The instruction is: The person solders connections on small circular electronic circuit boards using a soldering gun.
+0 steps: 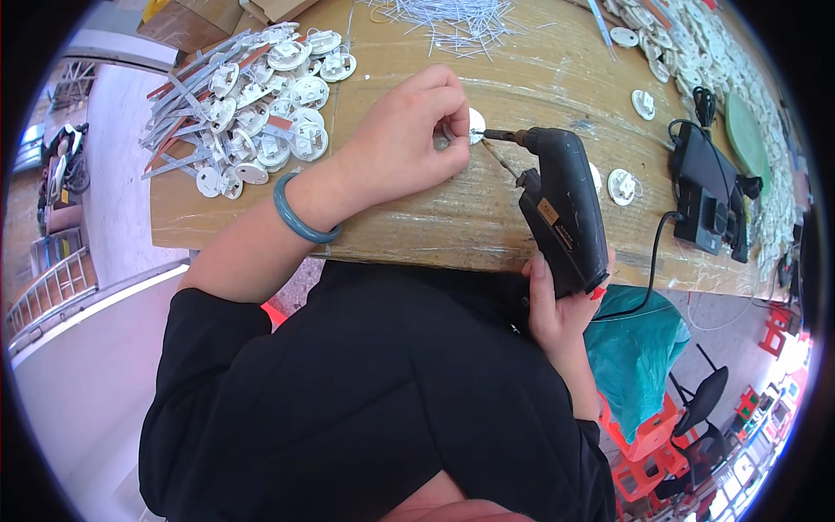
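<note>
My left hand (413, 130) is pinched at the edge of a small round white part (476, 127) on the table, its fingertips partly hidden. The wrist carries a blue-grey bangle (300, 215). In my right hand (558, 309) is a black soldering gun (570, 204), gripped near its lower end. Its dark tip (500, 135) reaches left to the white part, by my left fingertips. Below the tip, a thin feed tube (499, 160) slants up from the gun toward the same spot. Whether the tip touches the part, I cannot tell.
Left on the wooden table (417, 228) lies a heap of white discs with grey and brown strips (261, 104). Thin white wires (452, 22) are piled at the back. Single discs (622, 186) lie right, near a black power unit (700, 187) and another large heap (678, 43).
</note>
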Demonstrator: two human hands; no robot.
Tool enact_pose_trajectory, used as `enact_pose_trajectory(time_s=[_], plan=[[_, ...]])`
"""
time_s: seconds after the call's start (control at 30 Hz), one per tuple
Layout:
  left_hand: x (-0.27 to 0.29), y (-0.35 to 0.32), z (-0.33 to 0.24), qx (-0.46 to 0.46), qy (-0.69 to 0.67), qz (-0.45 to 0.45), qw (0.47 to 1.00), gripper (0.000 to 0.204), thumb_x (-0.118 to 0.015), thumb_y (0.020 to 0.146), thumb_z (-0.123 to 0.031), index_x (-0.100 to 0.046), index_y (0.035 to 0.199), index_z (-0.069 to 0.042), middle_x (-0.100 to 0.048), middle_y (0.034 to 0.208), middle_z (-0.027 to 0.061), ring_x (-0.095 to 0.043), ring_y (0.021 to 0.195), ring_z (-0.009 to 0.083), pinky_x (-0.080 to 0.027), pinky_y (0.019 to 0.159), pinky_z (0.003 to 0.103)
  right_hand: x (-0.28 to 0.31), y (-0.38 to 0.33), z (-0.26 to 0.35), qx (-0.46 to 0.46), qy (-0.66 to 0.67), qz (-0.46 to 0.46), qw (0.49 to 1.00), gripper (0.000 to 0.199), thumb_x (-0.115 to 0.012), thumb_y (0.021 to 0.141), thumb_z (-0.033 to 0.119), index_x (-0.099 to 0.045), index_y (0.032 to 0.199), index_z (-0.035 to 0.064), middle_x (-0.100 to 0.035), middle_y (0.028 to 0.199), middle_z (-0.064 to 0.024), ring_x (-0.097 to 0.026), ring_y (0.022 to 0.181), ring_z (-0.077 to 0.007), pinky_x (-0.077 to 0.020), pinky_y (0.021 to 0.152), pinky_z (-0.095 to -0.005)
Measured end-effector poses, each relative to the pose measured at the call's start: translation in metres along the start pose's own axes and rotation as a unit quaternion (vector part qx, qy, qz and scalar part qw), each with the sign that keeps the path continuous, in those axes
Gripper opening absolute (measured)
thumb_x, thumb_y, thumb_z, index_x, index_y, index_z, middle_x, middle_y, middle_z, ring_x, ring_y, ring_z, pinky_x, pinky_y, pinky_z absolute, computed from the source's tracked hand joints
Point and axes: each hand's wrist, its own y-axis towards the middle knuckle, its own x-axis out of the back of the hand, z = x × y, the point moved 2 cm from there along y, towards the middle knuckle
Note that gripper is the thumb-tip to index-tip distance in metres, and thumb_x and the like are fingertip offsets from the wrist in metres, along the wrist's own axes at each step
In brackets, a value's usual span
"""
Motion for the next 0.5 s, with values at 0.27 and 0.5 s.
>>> enact_pose_trajectory(time_s=[0.27, 0.5], plan=[[-0.0014, 0.0002, -0.0006, -0.002, 0.02, -0.006, 1.0, 0.011, -0.065, 0.078, 0.003, -0.054, 0.079, 0.002, -0.051, 0.094, 0.0076, -0.056, 0.077, 0.0148, -0.051, 0.069, 0.025, -0.0008, 0.0009, 0.0009, -0.007, 0.02, 0.01, 1.0, 0.046, -0.069, 0.086, -0.001, -0.046, 0.125, -0.004, -0.058, 0.112, -0.0117, -0.057, 0.098, -0.0161, -0.0437, 0.088, -0.0278], [-0.0034, 0.0003, -0.0004, -0.006, 0.018, -0.019, 1.0, 0.011, -0.065, 0.078, 0.002, -0.054, 0.078, 0.002, -0.05, 0.092, 0.0076, -0.055, 0.075, 0.0146, -0.05, 0.067, 0.026, 0.0005, 0.0014, 0.0008, 0.002, 0.001, 0.011, 1.0, 0.045, -0.069, 0.086, 0.0, -0.046, 0.125, -0.0039, -0.058, 0.112, -0.0117, -0.057, 0.098, -0.0161, -0.0438, 0.088, -0.0279]])
